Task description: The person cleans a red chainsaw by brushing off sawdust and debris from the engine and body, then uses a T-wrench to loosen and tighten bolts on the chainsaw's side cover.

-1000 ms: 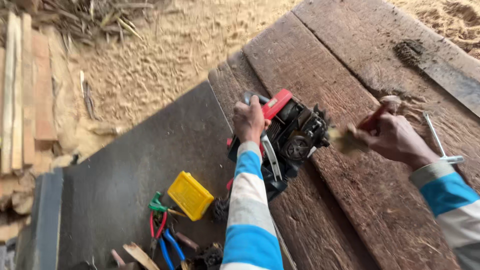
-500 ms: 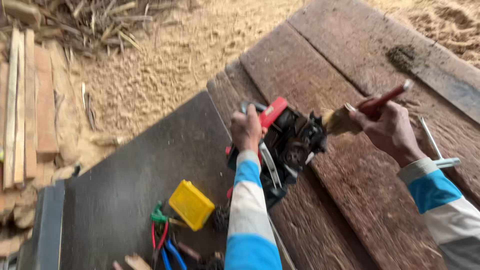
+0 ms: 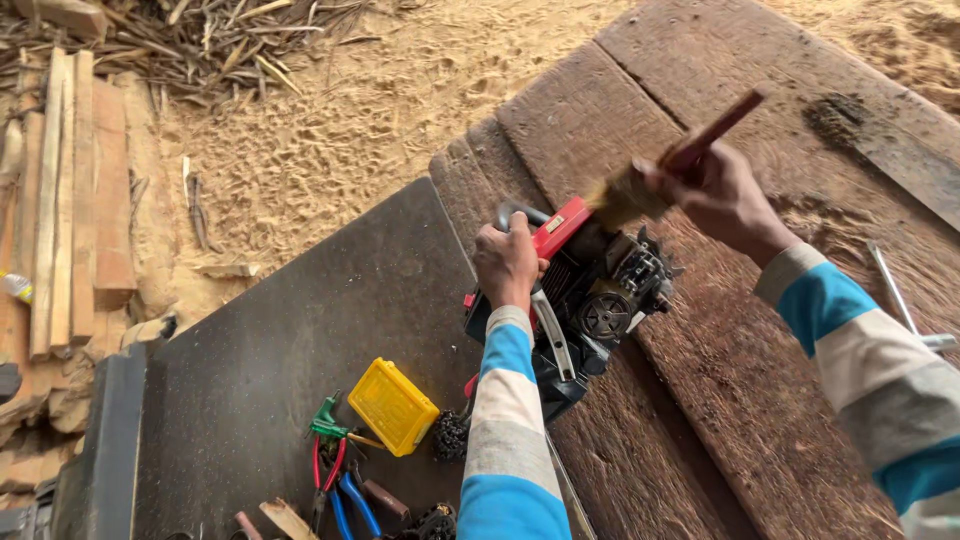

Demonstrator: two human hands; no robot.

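A small yellow ribbed plastic box (image 3: 392, 406) lies on a dark flat board (image 3: 300, 340). Just beside it rest pliers with red handles (image 3: 326, 470) and pliers with blue handles (image 3: 352, 503). A metal T-shaped wrench (image 3: 900, 298) lies on the weathered brown wooden planks (image 3: 720, 380). Pale stacked wooden slats (image 3: 70, 190) sit on the sawdust-covered ground (image 3: 330, 130), near a heap of dry sticks (image 3: 200, 35).

Left hand (image 3: 507, 262), arm in a blue-and-white striped sleeve, extended forward, fingers closed in a grip. Right hand (image 3: 712, 194) raised further right, fingers clenched.
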